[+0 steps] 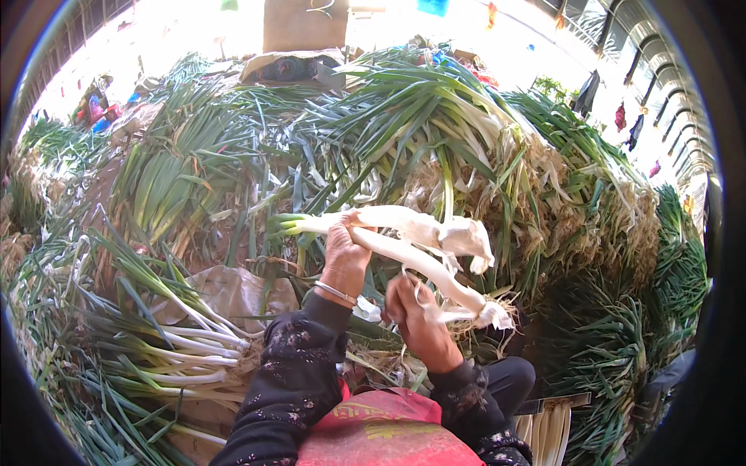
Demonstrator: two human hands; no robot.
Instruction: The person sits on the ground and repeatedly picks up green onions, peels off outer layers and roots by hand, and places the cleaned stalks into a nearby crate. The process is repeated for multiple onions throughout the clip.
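Note:
My left hand [345,254] is closed around the upper white stalk of a large leek [417,250], near its short green end. That leek slants down to the right and ends in a rooted base. A second thick white piece [402,219], with loose papery skin at its right end, lies along the top of the same grip. Just below the stalks is my right hand [419,314], its fingers curled at a thin strip of pale outer skin [431,300]. Part of those fingers is blurred, and their hold is partly hidden.
Big heaps of untrimmed leeks [466,116] rise ahead and to the right. Leeks with white stalks [198,355] lie at the left beside a crumpled sheet [224,291]. At lower right, bare white stalks [548,431] stand by a metal edge. A red apron [384,431] covers my lap.

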